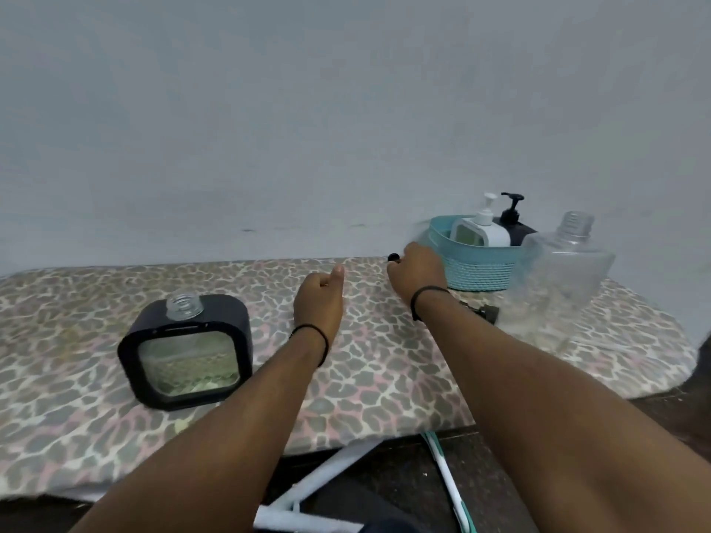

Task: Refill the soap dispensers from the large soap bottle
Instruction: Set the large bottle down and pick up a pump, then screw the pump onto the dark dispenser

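Observation:
A black square soap dispenser (186, 350) stands on the left of the board, its clear threaded neck uncapped and greenish soap showing through its window. The large clear soap bottle (559, 278) stands at the right, uncapped and looking almost empty. My right hand (417, 273) is closed beside the basket, with a small black pump head (393, 258) poking out past its fingers. My left hand (319, 298) hovers over the middle of the board, fingers curled, thumb out, holding nothing. A white dispenser (481, 230) and a second black dispenser (513, 221) sit in the basket.
The teal woven basket (481, 273) stands at the back right against the grey wall. A dark cap (489, 313) lies on the leopard-print ironing board (384, 378) behind my right wrist. White and teal board legs (446, 478) show below the front edge.

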